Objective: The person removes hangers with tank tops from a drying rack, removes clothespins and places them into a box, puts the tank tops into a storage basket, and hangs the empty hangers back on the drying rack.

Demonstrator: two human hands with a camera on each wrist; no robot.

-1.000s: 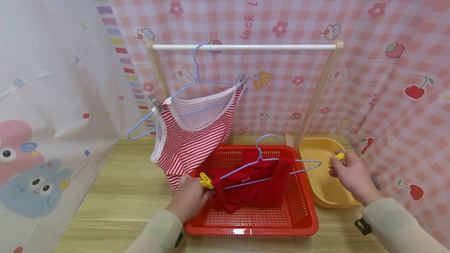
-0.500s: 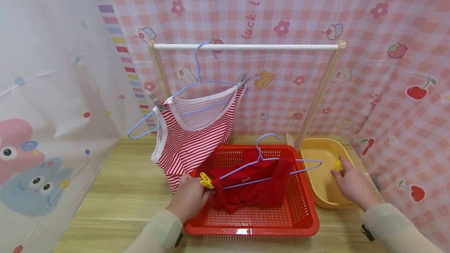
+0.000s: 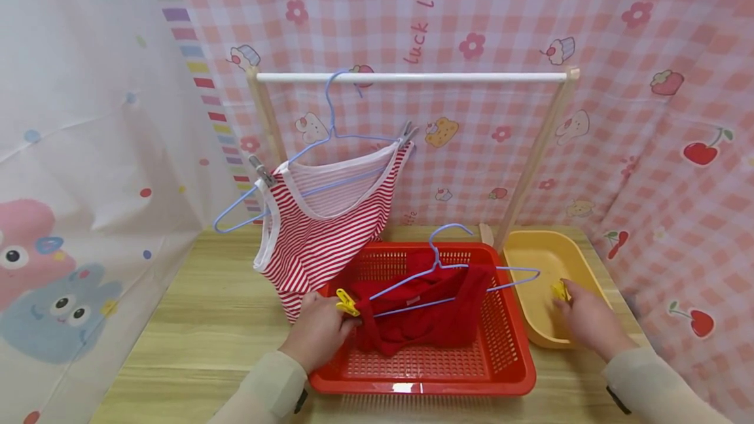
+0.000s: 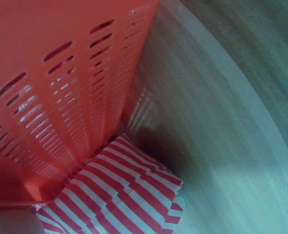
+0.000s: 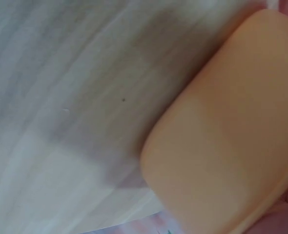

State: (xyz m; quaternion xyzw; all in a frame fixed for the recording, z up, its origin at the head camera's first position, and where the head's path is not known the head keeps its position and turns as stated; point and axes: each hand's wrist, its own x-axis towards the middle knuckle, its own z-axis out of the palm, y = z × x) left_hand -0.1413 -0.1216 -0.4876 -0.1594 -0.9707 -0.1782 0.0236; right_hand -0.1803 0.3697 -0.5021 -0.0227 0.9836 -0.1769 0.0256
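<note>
A blue wire hanger point(image 3: 453, 265) with a red sleeveless top point(image 3: 436, 322) on it lies across the red basket point(image 3: 421, 386). My left hand point(image 3: 318, 332) grips the hanger's left end, where a yellow clothespin point(image 3: 347, 303) clips the top's left strap; the fingers are partly hidden. The hanger's right end sticks out past the basket's right side. Over the yellow tray point(image 3: 538, 332), my right hand point(image 3: 592, 320) pinches another yellow clothespin point(image 3: 560, 290). Neither hand's hold shows clearly in the wrist views.
Behind the basket stands a rack with a white rail point(image 3: 448, 77) and wooden posts. From it hangs a red-striped tank top point(image 3: 330, 234) on a second blue hanger point(image 3: 331, 110), held by grey clothespins point(image 3: 405, 136). The tank top's hem drapes beside the basket's left wall point(image 4: 66, 97).
My right hand has come down and toward me over the yellow tray with the clothespin, which has turned in the fingers. My left hand stays in place.
</note>
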